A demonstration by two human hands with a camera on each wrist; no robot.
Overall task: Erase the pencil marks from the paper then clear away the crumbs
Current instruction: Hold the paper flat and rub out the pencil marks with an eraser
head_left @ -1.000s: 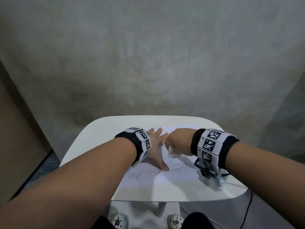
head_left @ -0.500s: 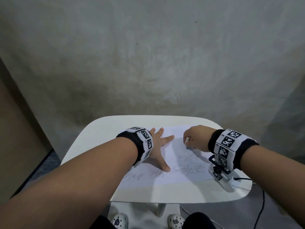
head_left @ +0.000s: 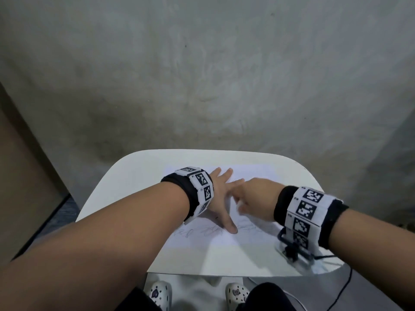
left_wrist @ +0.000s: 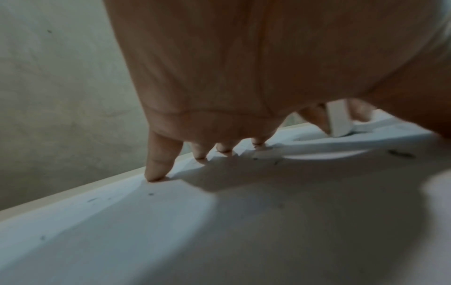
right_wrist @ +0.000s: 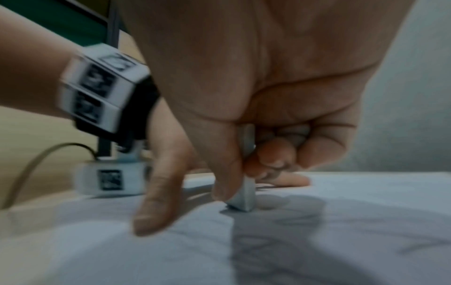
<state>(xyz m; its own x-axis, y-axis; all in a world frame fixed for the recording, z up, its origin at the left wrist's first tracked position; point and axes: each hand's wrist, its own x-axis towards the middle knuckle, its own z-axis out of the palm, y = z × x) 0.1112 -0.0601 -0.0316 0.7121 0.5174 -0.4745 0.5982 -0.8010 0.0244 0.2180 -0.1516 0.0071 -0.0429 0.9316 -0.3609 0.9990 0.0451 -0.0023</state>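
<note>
A white sheet of paper point(head_left: 224, 243) with pencil scribbles point(head_left: 208, 231) lies on a small white table point(head_left: 139, 167). My left hand point(head_left: 221, 198) lies flat on the sheet with fingers spread, thumb pointing toward me. My right hand point(head_left: 251, 198) pinches a white eraser point(right_wrist: 245, 194) between thumb and fingers, its lower end pressed on the paper just right of the left hand. The eraser point(left_wrist: 338, 119) also shows past the left palm in the left wrist view. Dark eraser crumbs point(left_wrist: 400, 153) dot the paper point(left_wrist: 219, 231). The head view hides the eraser behind the right hand.
The table stands against a grey wall point(head_left: 202, 75). A brown panel point(head_left: 24, 176) rises at the left. A black cable point(head_left: 341, 292) hangs off the table's right front corner. My shoes point(head_left: 157, 292) show on the floor under the front edge.
My right hand went right across the paper with the eraser, then came back left to beside the left hand's fingers. The left hand stayed pressed on the sheet.
</note>
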